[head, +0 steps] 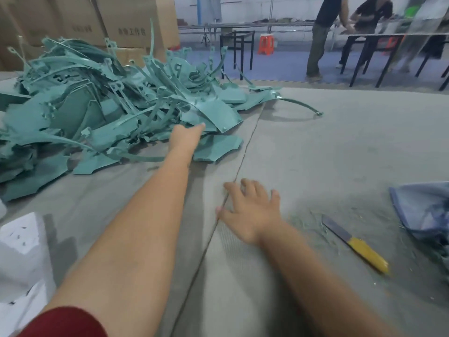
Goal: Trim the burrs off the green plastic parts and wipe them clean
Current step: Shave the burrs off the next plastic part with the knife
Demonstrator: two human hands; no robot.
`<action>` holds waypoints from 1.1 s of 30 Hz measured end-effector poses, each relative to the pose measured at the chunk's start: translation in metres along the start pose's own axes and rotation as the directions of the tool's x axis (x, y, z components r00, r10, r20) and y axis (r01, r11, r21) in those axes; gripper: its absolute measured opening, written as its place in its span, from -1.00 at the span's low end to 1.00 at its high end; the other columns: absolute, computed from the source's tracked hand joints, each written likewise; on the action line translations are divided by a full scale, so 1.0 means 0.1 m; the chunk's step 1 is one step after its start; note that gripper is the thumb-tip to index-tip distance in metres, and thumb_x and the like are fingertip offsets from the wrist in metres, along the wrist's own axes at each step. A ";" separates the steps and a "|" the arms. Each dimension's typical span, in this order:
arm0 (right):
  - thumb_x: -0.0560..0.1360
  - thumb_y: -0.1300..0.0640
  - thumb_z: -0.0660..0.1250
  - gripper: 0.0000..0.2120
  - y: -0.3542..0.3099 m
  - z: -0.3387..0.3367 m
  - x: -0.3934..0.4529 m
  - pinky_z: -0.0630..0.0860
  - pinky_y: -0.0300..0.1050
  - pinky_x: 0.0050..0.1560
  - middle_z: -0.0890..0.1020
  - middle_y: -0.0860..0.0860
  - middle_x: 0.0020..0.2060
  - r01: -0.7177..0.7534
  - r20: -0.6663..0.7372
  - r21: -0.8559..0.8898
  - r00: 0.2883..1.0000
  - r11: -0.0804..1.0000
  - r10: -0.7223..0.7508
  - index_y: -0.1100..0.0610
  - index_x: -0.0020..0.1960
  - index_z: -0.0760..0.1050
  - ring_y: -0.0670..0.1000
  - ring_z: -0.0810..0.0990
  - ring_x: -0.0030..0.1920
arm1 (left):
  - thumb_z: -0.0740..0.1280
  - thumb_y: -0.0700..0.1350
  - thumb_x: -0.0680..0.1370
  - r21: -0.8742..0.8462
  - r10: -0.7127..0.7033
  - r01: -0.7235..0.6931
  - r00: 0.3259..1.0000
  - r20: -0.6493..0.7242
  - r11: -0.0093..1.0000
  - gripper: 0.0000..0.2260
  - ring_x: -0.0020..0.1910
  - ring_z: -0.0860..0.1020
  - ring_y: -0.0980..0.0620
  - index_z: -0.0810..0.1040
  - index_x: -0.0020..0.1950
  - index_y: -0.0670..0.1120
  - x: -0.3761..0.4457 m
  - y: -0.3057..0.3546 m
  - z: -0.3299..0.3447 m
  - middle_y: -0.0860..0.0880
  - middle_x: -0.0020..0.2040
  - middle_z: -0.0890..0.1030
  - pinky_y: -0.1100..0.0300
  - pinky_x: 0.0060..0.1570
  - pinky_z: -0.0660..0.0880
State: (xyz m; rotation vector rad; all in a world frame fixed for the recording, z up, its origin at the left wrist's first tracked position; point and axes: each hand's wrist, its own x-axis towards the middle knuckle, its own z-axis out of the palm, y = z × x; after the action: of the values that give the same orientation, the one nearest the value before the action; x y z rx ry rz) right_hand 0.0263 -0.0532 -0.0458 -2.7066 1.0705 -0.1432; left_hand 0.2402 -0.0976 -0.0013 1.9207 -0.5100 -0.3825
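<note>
Grey table (pixel 315 147), left hand (pixel 185 138) touching green parts (pixel 97 105)

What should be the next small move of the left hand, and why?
Probably take hold of the nearest green part and draw it from the pile. The left hand reaches it but holds nothing, the right hand rests flat on the table, and the knife lies unused.

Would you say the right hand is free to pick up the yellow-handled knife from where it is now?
Probably yes. The right hand lies flat and empty on the table, and the knife lies just to its right among shavings, with nothing between them or on top of it.
</note>
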 end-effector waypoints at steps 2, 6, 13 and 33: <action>0.56 -0.29 -0.09 -0.46 0.07 0.15 0.01 -0.10 0.29 0.39 0.14 0.04 0.47 0.048 -0.020 -0.012 0.999 0.999 -0.049 -0.12 0.48 0.03 0.09 0.04 0.48 | 0.43 0.10 0.49 -0.264 -0.143 0.151 0.988 0.049 0.953 -0.31 0.29 0.43 -0.14 0.25 0.49 -0.15 0.19 0.08 0.05 -0.12 0.42 0.37 0.03 0.19 0.47; 0.46 -0.30 -0.29 -0.34 0.08 0.19 -0.01 -0.08 0.33 0.38 0.18 0.06 0.47 0.074 -0.125 -0.042 0.989 0.996 -0.079 -0.09 0.49 0.04 0.14 0.07 0.49 | 0.54 0.12 0.38 -0.513 -0.227 0.308 0.949 0.217 0.801 -0.26 0.25 0.45 -0.16 0.29 0.46 0.02 0.44 0.13 0.13 -0.08 0.40 0.35 -0.01 0.04 0.60; 0.44 -0.27 -0.31 -0.32 0.06 0.19 -0.04 -0.12 0.35 0.39 0.17 0.09 0.50 0.072 -0.141 -0.046 0.987 0.996 -0.078 -0.06 0.49 0.06 0.16 0.05 0.51 | 0.57 0.03 0.36 -0.439 -0.242 0.227 0.970 0.021 0.870 -0.43 0.02 0.51 0.00 0.45 0.26 -0.12 0.69 0.11 0.38 -0.04 0.17 0.49 0.10 0.04 0.55; 0.50 0.03 0.26 -0.72 0.50 -0.36 -0.06 0.51 0.04 -0.22 0.59 0.13 -0.38 -0.121 -0.251 0.618 0.906 0.777 0.341 0.22 -0.23 0.52 0.20 0.57 -0.25 | 0.43 -0.14 0.51 -0.224 -0.105 0.286 0.803 0.587 0.932 -0.81 -0.09 0.69 0.05 0.58 0.12 -0.08 -0.27 -0.10 -0.32 -0.04 0.02 0.71 0.21 -0.28 0.61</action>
State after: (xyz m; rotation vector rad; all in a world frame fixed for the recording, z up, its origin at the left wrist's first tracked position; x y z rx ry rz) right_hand -0.0174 -0.0911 -0.0230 -1.9985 1.1969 -0.8046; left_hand 0.2342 -0.0545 0.0028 1.5400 -0.5915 -1.1329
